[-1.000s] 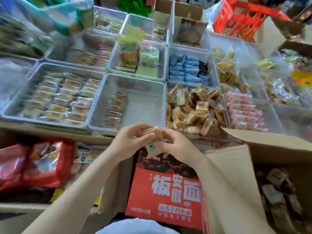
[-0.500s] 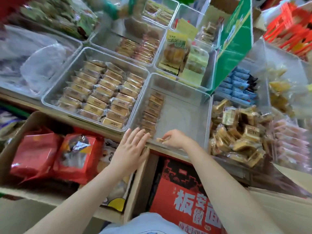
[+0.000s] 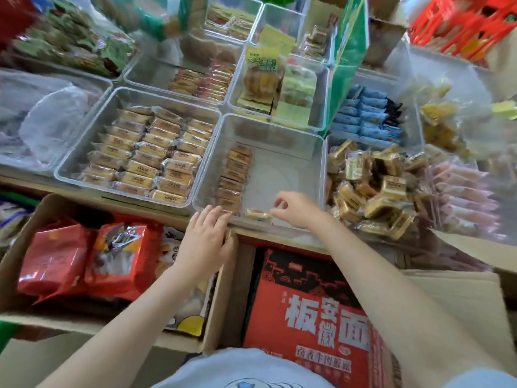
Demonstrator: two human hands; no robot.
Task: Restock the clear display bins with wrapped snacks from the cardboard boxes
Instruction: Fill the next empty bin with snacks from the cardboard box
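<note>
A clear display bin (image 3: 291, 152) in the middle holds one column of brown wrapped snacks (image 3: 233, 177) along its left side. My right hand (image 3: 296, 210) reaches over the bin's front edge and pinches a small wrapped snack (image 3: 258, 213) that lies on the bin floor beside the column. My left hand (image 3: 208, 235) lies with straight fingers on the bin's front left corner, touching the nearest snack of the column. A cardboard box flap (image 3: 464, 301) shows at the lower right.
A full bin of yellow wrapped cakes (image 3: 145, 155) sits to the left, a heap of gold wrapped snacks (image 3: 372, 191) to the right. Below are a cardboard box with red bags (image 3: 84, 259) and a red printed carton (image 3: 313, 312). A green sign (image 3: 348, 60) stands behind.
Both hands held a snack together above the red carton a second ago. My right hand has since carried it into the middle bin and my left hand has settled on the bin's front corner.
</note>
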